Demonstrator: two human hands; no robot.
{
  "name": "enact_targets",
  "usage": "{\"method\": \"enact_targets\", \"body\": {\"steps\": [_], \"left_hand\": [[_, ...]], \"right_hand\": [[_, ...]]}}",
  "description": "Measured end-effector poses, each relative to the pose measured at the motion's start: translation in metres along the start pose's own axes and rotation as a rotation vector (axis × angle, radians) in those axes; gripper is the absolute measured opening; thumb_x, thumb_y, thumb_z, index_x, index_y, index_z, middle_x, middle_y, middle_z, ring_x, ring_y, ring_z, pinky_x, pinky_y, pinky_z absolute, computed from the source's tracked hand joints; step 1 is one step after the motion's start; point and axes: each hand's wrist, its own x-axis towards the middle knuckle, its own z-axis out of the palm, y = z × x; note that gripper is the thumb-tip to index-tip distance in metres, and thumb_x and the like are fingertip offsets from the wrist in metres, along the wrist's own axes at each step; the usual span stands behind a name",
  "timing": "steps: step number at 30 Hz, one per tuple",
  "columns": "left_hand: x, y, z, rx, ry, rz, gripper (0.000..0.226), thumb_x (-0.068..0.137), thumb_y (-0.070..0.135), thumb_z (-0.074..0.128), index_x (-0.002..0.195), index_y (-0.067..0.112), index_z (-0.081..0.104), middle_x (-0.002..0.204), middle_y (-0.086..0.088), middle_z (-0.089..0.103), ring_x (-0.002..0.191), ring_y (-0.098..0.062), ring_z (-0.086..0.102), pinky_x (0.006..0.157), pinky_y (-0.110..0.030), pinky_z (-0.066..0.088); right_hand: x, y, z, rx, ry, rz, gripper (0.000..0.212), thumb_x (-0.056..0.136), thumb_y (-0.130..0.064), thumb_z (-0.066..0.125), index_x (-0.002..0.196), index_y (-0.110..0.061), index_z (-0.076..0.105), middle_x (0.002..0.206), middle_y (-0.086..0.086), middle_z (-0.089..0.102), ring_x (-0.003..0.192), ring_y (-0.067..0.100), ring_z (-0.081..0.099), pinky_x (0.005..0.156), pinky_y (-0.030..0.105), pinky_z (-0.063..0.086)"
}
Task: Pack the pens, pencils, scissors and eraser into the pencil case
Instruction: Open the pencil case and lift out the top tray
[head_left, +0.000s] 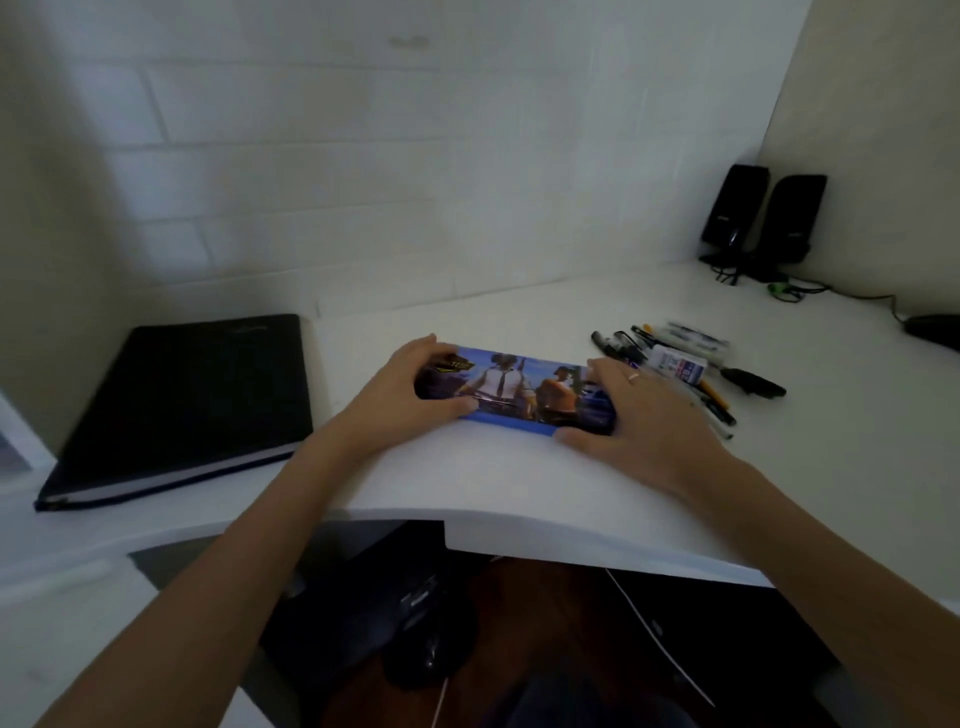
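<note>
White desk (467, 483), frame centre: left hand (400, 397) and right hand (639, 410) grasp the closed pencil case (519, 389) ends, probably to open it.

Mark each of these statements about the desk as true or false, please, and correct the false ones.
1. Both hands rest on the pencil case. True: the left hand grips its left end, the right hand its right end.
2. The pens already lie inside the case. False: they lie on the desk, to the right of the case.
3. A black folder lies to the left of the case. True.
4. The case lid stands open. False: it looks closed.
5. Two black speakers stand in the far right corner. True.
</note>
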Motion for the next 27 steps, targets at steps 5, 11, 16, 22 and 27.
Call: {"method": "enact_targets", "body": {"steps": [5,11,16,22,27], "left_hand": [[0.01,-0.012,-0.002,-0.046,-0.038,0.0,0.08,0.052,0.049,0.082,0.123,0.042,0.045,0.147,0.0,0.037,0.13,-0.011,0.042,0.111,-0.03,0.032],[0.01,-0.016,0.0,-0.021,-0.03,0.024,0.088,0.059,0.04,0.084,0.134,0.031,0.039,0.138,0.007,0.041,0.117,-0.008,0.048,0.098,-0.02,0.036],[0.008,-0.013,-0.001,0.014,-0.03,0.051,0.083,0.066,0.037,0.081,0.136,0.034,0.037,0.146,0.006,0.033,0.122,-0.005,0.04,0.103,-0.021,0.031],[0.007,-0.009,-0.008,-0.194,-0.048,-0.026,0.096,0.067,0.03,0.082,0.144,0.033,0.026,0.131,0.009,0.039,0.124,-0.007,0.043,0.106,-0.024,0.035],[0.009,-0.006,-0.011,-0.226,-0.106,-0.092,0.094,0.065,0.023,0.082,0.141,0.031,0.028,0.108,0.017,0.052,0.096,0.001,0.057,0.079,-0.007,0.041]], "right_hand": [[0.001,-0.001,0.002,0.129,0.006,0.002,0.069,0.077,-0.066,0.054,0.127,-0.019,0.041,0.121,0.003,0.056,0.103,0.02,0.055,0.083,0.032,0.047],[0.002,-0.001,0.002,0.084,0.057,-0.086,0.058,0.082,-0.059,0.051,0.117,-0.014,0.046,0.106,0.006,0.057,0.09,0.021,0.051,0.076,0.033,0.044],[0.006,0.004,0.006,0.102,0.052,-0.089,0.052,0.08,-0.064,0.048,0.105,-0.018,0.046,0.095,0.004,0.057,0.086,0.021,0.053,0.068,0.032,0.041],[0.003,0.003,0.002,0.222,0.102,-0.105,0.041,0.083,-0.052,0.053,0.09,-0.012,0.046,0.074,0.003,0.055,0.065,0.017,0.051,0.056,0.022,0.034],[-0.002,0.006,-0.002,0.183,0.109,-0.157,0.04,0.084,-0.05,0.054,0.087,-0.011,0.047,0.074,0.004,0.056,0.066,0.011,0.05,0.054,0.018,0.031]]}}
